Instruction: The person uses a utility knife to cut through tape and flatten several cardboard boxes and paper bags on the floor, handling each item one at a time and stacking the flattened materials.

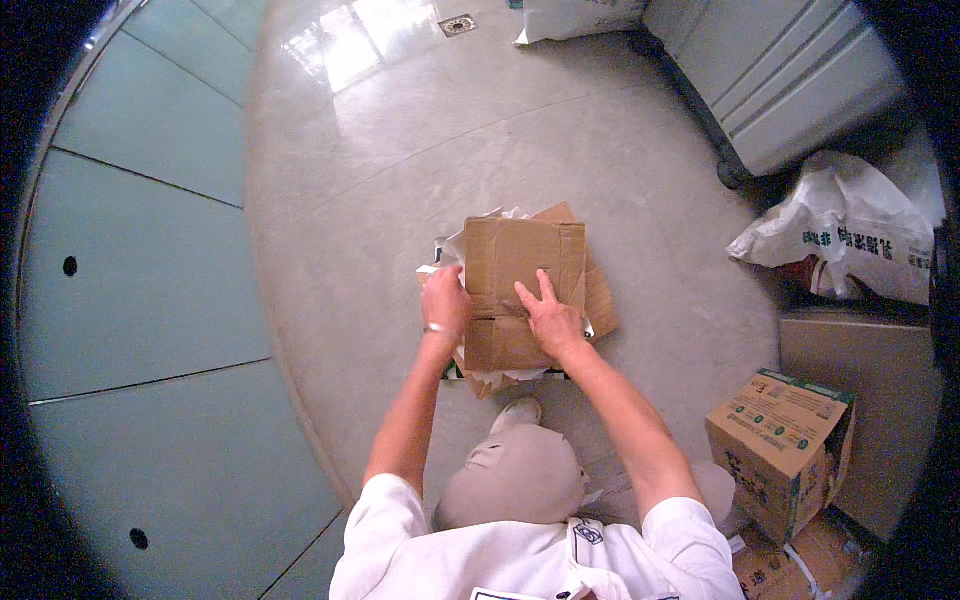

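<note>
A stack of flattened cardboard and paper lies on the floor in front of me, topped by a creased brown cardboard sheet [517, 255]. My right hand [556, 324] rests on that sheet, two fingers spread forward over its surface. Beside the sheet's left edge is my left hand [446, 300], its fingers curled and slightly blurred. Whether it grips anything there is hidden. White paper [454, 249] pokes out around the left and far edges. Another brown cardboard piece [600, 296] sticks out at an angle on the right.
Pale green panels [150, 285] run along the left. A printed cardboard box [780, 420] stands at the right, near flattened cardboard [802, 559]. Beyond it are a white printed bag [847, 225] and a grey ribbed unit [780, 75]. A drain [457, 25] sits in the floor [420, 165].
</note>
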Demonstrator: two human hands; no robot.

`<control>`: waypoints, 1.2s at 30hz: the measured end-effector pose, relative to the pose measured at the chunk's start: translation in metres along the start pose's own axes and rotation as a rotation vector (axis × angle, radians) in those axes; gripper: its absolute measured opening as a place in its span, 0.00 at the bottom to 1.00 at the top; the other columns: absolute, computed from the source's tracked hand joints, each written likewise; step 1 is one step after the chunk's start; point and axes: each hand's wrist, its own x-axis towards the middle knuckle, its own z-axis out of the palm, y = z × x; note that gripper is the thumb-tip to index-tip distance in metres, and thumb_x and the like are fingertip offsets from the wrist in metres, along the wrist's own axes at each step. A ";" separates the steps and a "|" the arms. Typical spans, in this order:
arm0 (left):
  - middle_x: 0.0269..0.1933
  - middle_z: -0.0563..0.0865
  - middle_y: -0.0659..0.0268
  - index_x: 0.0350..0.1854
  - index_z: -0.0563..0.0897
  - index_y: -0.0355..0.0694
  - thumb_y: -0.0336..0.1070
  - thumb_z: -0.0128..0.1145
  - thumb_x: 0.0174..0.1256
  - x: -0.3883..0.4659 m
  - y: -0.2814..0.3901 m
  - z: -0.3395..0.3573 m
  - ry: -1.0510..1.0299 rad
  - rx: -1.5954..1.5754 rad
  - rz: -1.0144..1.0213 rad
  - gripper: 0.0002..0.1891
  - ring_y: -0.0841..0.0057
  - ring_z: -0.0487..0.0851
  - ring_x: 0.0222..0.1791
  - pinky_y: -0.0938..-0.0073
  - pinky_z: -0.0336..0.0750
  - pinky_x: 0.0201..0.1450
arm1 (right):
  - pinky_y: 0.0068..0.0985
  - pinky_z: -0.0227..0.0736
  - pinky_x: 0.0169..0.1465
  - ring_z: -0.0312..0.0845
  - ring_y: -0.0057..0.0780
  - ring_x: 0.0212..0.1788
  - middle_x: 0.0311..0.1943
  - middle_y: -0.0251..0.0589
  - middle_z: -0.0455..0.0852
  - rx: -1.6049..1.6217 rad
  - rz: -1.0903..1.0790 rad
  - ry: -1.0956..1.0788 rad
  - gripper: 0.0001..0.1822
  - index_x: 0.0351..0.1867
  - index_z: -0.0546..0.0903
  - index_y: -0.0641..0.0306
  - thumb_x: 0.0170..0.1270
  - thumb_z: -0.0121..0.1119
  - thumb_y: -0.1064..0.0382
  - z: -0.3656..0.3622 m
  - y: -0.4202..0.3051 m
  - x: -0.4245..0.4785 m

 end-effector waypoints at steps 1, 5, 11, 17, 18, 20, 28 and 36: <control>0.25 0.79 0.58 0.47 0.75 0.39 0.26 0.51 0.51 0.012 -0.015 0.014 -0.077 -0.007 -0.065 0.18 0.59 0.75 0.23 0.61 0.72 0.31 | 0.37 0.77 0.34 0.80 0.46 0.35 0.65 0.45 0.54 0.011 -0.011 0.005 0.29 0.59 0.65 0.37 0.54 0.51 0.65 0.001 -0.001 -0.001; 0.29 0.82 0.60 0.57 0.70 0.46 0.27 0.47 0.54 0.054 -0.023 0.033 -0.261 -0.494 -0.320 0.24 0.62 0.79 0.25 0.65 0.72 0.31 | 0.35 0.77 0.34 0.79 0.45 0.35 0.64 0.45 0.54 0.019 -0.028 0.016 0.31 0.58 0.66 0.38 0.50 0.57 0.64 0.000 0.004 -0.006; 0.41 0.81 0.58 0.62 0.64 0.48 0.30 0.47 0.58 0.076 -0.018 0.037 -0.167 -0.772 -0.577 0.26 0.66 0.79 0.36 0.68 0.73 0.40 | 0.35 0.77 0.35 0.79 0.46 0.36 0.64 0.45 0.54 0.007 -0.018 -0.026 0.29 0.58 0.66 0.39 0.51 0.58 0.59 -0.002 0.003 -0.004; 0.62 0.63 0.55 0.60 0.66 0.46 0.37 0.52 0.57 0.036 0.035 0.029 -0.042 0.072 -0.043 0.25 0.60 0.61 0.61 0.58 0.57 0.60 | 0.40 0.73 0.44 0.75 0.47 0.46 0.66 0.43 0.50 0.077 0.064 -0.243 0.30 0.59 0.65 0.42 0.53 0.58 0.55 -0.018 0.000 0.002; 0.62 0.63 0.55 0.60 0.65 0.45 0.38 0.51 0.57 0.023 0.035 0.028 -0.057 0.119 0.045 0.26 0.60 0.60 0.62 0.58 0.55 0.62 | 0.39 0.73 0.46 0.74 0.46 0.48 0.66 0.43 0.50 0.090 0.076 -0.293 0.29 0.59 0.65 0.42 0.53 0.57 0.56 -0.025 -0.005 0.007; 0.64 0.61 0.55 0.61 0.63 0.45 0.40 0.50 0.58 -0.004 0.042 0.043 -0.140 0.124 0.122 0.26 0.61 0.58 0.64 0.57 0.50 0.64 | 0.38 0.70 0.50 0.71 0.45 0.52 0.66 0.43 0.50 0.226 0.083 -0.258 0.30 0.59 0.65 0.43 0.52 0.58 0.58 -0.013 0.008 0.011; 0.61 0.64 0.54 0.55 0.69 0.36 0.44 0.33 0.68 -0.020 0.023 0.066 -0.244 -0.158 -0.019 0.21 0.58 0.60 0.62 0.56 0.53 0.60 | 0.34 0.69 0.50 0.71 0.43 0.52 0.61 0.41 0.63 0.497 0.022 -0.073 0.25 0.52 0.74 0.51 0.48 0.50 0.71 0.001 0.034 0.009; 0.69 0.48 0.55 0.66 0.50 0.35 0.61 0.37 0.61 -0.040 0.070 0.073 -0.480 0.607 0.012 0.39 0.61 0.43 0.69 0.53 0.41 0.67 | 0.38 0.71 0.45 0.76 0.47 0.42 0.37 0.51 0.81 0.444 0.132 -0.143 0.10 0.32 0.80 0.62 0.46 0.53 0.66 -0.043 0.052 -0.006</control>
